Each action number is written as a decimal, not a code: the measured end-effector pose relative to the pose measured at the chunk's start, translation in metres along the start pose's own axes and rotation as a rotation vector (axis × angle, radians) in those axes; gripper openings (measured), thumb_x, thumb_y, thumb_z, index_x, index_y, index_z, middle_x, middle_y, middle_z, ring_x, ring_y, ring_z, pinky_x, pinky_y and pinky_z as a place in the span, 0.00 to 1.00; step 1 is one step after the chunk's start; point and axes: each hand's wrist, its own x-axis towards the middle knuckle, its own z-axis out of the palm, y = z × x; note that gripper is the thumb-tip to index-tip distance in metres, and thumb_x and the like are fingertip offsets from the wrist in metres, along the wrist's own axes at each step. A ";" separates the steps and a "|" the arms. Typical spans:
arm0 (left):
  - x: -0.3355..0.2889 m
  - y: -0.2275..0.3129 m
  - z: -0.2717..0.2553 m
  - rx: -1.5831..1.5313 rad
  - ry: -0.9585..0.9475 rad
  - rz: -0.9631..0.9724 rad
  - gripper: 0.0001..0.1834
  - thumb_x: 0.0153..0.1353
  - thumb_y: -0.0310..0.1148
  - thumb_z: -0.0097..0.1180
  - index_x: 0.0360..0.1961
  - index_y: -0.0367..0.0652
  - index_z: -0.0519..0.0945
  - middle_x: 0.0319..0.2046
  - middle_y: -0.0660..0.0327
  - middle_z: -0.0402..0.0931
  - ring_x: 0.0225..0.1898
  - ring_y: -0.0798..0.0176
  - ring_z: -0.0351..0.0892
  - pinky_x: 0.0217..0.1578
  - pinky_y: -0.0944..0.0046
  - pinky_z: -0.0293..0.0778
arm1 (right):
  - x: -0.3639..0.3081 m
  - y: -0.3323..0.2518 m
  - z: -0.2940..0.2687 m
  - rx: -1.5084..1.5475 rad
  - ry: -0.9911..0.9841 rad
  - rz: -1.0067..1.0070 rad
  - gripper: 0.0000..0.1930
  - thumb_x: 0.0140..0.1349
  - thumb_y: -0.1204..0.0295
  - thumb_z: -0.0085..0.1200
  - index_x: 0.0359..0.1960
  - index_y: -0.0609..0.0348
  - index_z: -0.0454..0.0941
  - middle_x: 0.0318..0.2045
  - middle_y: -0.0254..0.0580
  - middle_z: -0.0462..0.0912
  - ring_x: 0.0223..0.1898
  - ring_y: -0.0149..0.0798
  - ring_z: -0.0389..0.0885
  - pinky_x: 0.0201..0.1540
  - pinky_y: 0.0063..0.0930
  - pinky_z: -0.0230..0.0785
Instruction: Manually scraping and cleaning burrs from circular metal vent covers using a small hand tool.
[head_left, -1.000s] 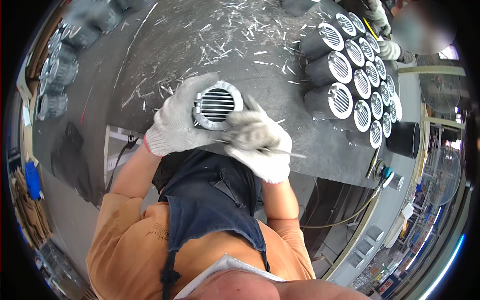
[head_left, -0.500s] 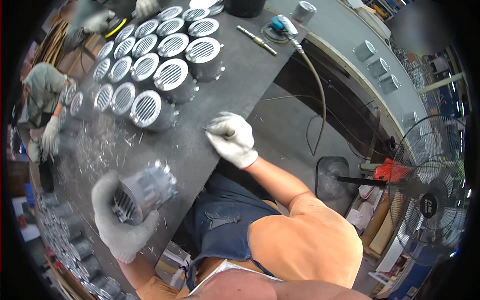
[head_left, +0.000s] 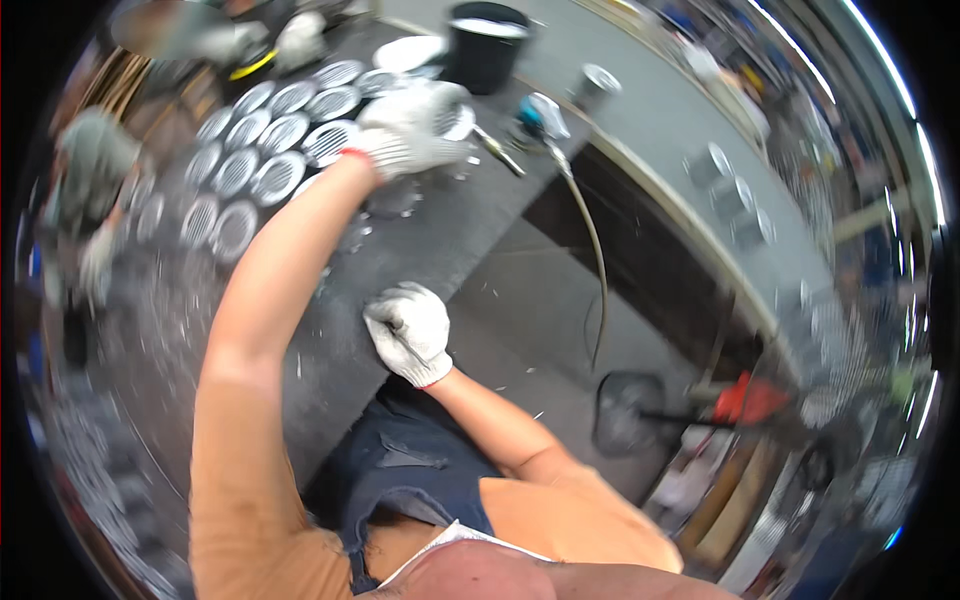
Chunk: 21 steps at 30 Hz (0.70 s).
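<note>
My left hand (head_left: 415, 130), in a white knit glove, reaches across the bench to the right end of the cylinder rows. Its blurred fingers curl around a metal cylinder with a slotted round end (head_left: 455, 122); small tabs show at its lower edge. My right hand (head_left: 408, 330), also gloved, is closed near the bench edge. A thin, dark, rod-like thing (head_left: 404, 342) shows in its grip; its kind cannot be made out. Several similar slotted cylinders (head_left: 278, 178) stand in rows, partly hidden by my left forearm.
An air sander (head_left: 542, 116) with a hose and a slim metal tool (head_left: 498, 152) lie right of the rows. A black bucket (head_left: 485, 55) stands behind. Gloved co-workers (head_left: 95, 180) are at the left. More cylinders (head_left: 735, 195) stand on the grey side surface (head_left: 650, 110); a fan is at right.
My left hand has swung from the near left, where it held a cylinder, up to the rows' right end. The view has shifted; my right hand stays closed near the bench edge.
</note>
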 end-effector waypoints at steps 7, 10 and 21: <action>0.011 -0.008 0.017 0.283 -0.196 0.020 0.29 0.51 0.51 0.72 0.53 0.50 0.89 0.46 0.51 0.89 0.55 0.44 0.87 0.57 0.42 0.80 | -0.008 0.004 0.025 -0.136 0.023 0.094 0.06 0.51 0.80 0.70 0.23 0.53 0.86 0.26 0.46 0.86 0.29 0.53 0.85 0.37 0.43 0.80; -0.055 0.000 0.003 0.248 0.146 0.222 0.26 0.56 0.54 0.69 0.49 0.49 0.89 0.45 0.52 0.89 0.55 0.46 0.86 0.58 0.42 0.78 | 0.000 -0.011 0.022 -0.105 -0.073 0.016 0.08 0.59 0.85 0.75 0.33 0.61 0.86 0.33 0.49 0.90 0.34 0.49 0.89 0.45 0.43 0.85; -0.464 0.100 -0.070 -0.072 0.328 -0.689 0.27 0.61 0.54 0.66 0.53 0.47 0.88 0.47 0.47 0.89 0.54 0.43 0.88 0.58 0.43 0.81 | -0.021 0.004 0.034 0.484 0.114 0.836 0.09 0.66 0.75 0.52 0.26 0.52 0.72 0.29 0.36 0.77 0.39 0.39 0.80 0.57 0.46 0.75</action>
